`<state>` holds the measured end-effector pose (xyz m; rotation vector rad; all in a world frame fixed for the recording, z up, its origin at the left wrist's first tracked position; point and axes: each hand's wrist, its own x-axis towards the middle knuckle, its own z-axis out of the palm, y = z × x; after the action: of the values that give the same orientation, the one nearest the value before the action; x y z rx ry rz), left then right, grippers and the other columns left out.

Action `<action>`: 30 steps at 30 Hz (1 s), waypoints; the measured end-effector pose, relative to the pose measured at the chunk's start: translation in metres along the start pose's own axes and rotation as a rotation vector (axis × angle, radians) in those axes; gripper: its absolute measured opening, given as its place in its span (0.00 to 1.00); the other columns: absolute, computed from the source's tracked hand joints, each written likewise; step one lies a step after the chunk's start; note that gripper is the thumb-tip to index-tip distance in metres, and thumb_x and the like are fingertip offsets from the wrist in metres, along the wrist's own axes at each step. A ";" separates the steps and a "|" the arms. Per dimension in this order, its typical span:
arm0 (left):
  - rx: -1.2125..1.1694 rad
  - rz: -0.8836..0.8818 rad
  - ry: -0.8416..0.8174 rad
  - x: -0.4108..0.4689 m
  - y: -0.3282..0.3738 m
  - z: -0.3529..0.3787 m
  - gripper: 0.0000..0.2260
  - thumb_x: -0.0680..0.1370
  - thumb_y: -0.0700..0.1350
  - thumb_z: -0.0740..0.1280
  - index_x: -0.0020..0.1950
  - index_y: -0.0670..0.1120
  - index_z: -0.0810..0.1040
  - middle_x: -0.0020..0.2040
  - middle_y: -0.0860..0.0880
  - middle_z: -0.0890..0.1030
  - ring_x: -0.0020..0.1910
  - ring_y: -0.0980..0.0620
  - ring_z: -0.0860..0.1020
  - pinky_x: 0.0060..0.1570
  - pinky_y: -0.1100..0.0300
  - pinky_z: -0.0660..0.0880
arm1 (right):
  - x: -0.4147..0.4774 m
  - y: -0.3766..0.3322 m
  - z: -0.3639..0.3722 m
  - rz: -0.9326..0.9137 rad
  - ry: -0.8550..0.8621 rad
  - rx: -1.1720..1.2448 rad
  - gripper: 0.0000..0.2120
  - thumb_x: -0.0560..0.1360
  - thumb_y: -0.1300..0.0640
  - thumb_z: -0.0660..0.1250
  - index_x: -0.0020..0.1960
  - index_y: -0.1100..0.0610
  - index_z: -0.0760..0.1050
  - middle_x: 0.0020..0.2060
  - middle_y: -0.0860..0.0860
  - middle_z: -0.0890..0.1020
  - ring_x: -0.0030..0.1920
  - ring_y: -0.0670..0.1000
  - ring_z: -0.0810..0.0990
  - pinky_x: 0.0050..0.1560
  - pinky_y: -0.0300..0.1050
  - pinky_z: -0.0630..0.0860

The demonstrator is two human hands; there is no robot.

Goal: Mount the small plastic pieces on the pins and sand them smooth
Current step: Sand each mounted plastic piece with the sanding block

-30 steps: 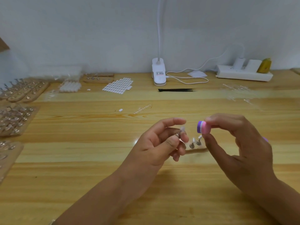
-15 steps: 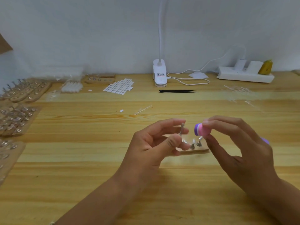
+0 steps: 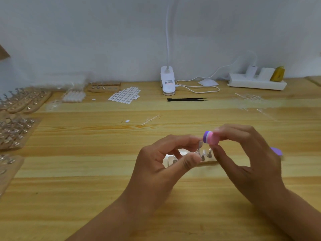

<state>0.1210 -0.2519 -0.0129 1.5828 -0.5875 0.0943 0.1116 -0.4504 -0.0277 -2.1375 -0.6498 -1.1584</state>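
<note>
Left hand [image 3: 166, 159] is pinching a pin [image 3: 199, 150], standing roughly upright, piece [image 3: 201, 144] apparently on its tip. Right hand [image 3: 246, 153] is gripping the sander [image 3: 211, 137], sitting just right of and slightly above that tip.

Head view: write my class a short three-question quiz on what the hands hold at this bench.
1. True or false: the right hand holds the sanding block.
2. The left hand pinches: A a pin, B a cable, C a plug.
3. Fill in: in front of the lamp base lie black ____.
Key: 1 true; 2 A; 3 tweezers.
</note>
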 end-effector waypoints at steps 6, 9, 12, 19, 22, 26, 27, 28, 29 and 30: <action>-0.064 -0.040 -0.024 0.000 0.000 0.004 0.11 0.73 0.49 0.72 0.55 0.53 0.84 0.50 0.52 0.85 0.49 0.53 0.82 0.50 0.52 0.78 | -0.005 -0.012 0.003 -0.066 0.021 -0.011 0.14 0.76 0.60 0.70 0.60 0.57 0.74 0.53 0.45 0.77 0.62 0.33 0.73 0.61 0.27 0.68; -0.071 -0.057 -0.020 0.000 0.000 0.003 0.11 0.73 0.50 0.72 0.55 0.54 0.84 0.50 0.52 0.85 0.50 0.53 0.82 0.51 0.52 0.79 | -0.002 -0.005 0.000 0.014 0.014 -0.014 0.13 0.76 0.59 0.70 0.59 0.54 0.74 0.50 0.40 0.77 0.59 0.31 0.73 0.60 0.25 0.66; -0.080 -0.078 -0.033 0.000 0.000 0.004 0.12 0.73 0.50 0.71 0.55 0.53 0.84 0.51 0.51 0.85 0.52 0.49 0.82 0.54 0.43 0.78 | -0.001 -0.009 -0.001 0.031 0.048 -0.007 0.13 0.75 0.58 0.71 0.59 0.54 0.74 0.50 0.39 0.76 0.58 0.31 0.73 0.58 0.24 0.65; -0.063 -0.087 -0.026 0.002 -0.003 0.004 0.12 0.74 0.50 0.70 0.55 0.50 0.83 0.50 0.51 0.84 0.50 0.50 0.82 0.52 0.44 0.78 | -0.001 -0.004 0.001 0.087 0.009 0.035 0.11 0.76 0.60 0.70 0.57 0.55 0.75 0.51 0.45 0.79 0.55 0.37 0.77 0.58 0.27 0.68; -0.040 -0.079 -0.056 0.002 -0.003 0.006 0.10 0.75 0.51 0.70 0.56 0.52 0.82 0.50 0.52 0.83 0.50 0.49 0.82 0.52 0.44 0.78 | -0.005 -0.010 0.003 0.041 0.012 0.062 0.13 0.76 0.60 0.71 0.59 0.54 0.75 0.51 0.43 0.79 0.57 0.38 0.78 0.60 0.29 0.69; -0.062 -0.097 -0.073 0.001 -0.005 0.005 0.11 0.76 0.51 0.68 0.57 0.52 0.82 0.52 0.50 0.83 0.52 0.47 0.82 0.54 0.45 0.78 | -0.004 -0.006 0.004 0.079 -0.033 0.060 0.11 0.76 0.59 0.69 0.58 0.53 0.75 0.50 0.45 0.80 0.56 0.39 0.78 0.59 0.30 0.70; -0.064 -0.098 -0.071 0.002 -0.005 0.004 0.11 0.76 0.51 0.68 0.57 0.51 0.81 0.52 0.50 0.83 0.52 0.47 0.81 0.54 0.46 0.78 | -0.003 -0.005 0.003 0.118 -0.021 0.075 0.11 0.76 0.59 0.69 0.57 0.52 0.75 0.50 0.45 0.80 0.54 0.40 0.79 0.58 0.30 0.71; -0.055 -0.093 -0.076 0.002 -0.004 0.004 0.11 0.76 0.51 0.68 0.57 0.52 0.81 0.52 0.50 0.82 0.52 0.47 0.81 0.54 0.47 0.78 | -0.003 -0.007 0.002 0.144 -0.006 0.102 0.11 0.76 0.58 0.69 0.57 0.52 0.74 0.51 0.45 0.80 0.54 0.41 0.79 0.58 0.31 0.71; -0.038 -0.082 -0.084 0.002 -0.004 0.005 0.11 0.77 0.51 0.67 0.58 0.52 0.81 0.52 0.51 0.83 0.53 0.47 0.81 0.54 0.46 0.78 | -0.003 -0.008 0.002 0.147 0.007 0.123 0.12 0.76 0.59 0.70 0.58 0.52 0.74 0.51 0.44 0.80 0.54 0.42 0.80 0.58 0.32 0.72; -0.020 -0.069 -0.088 0.002 -0.003 0.006 0.11 0.77 0.51 0.67 0.58 0.53 0.81 0.52 0.51 0.83 0.53 0.46 0.81 0.54 0.44 0.78 | -0.003 -0.011 0.002 0.134 0.011 0.124 0.13 0.75 0.59 0.70 0.58 0.52 0.74 0.51 0.44 0.80 0.54 0.42 0.80 0.58 0.32 0.71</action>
<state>0.1218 -0.2584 -0.0157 1.5917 -0.5998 -0.0327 0.1040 -0.4415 -0.0285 -2.0356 -0.5497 -1.0309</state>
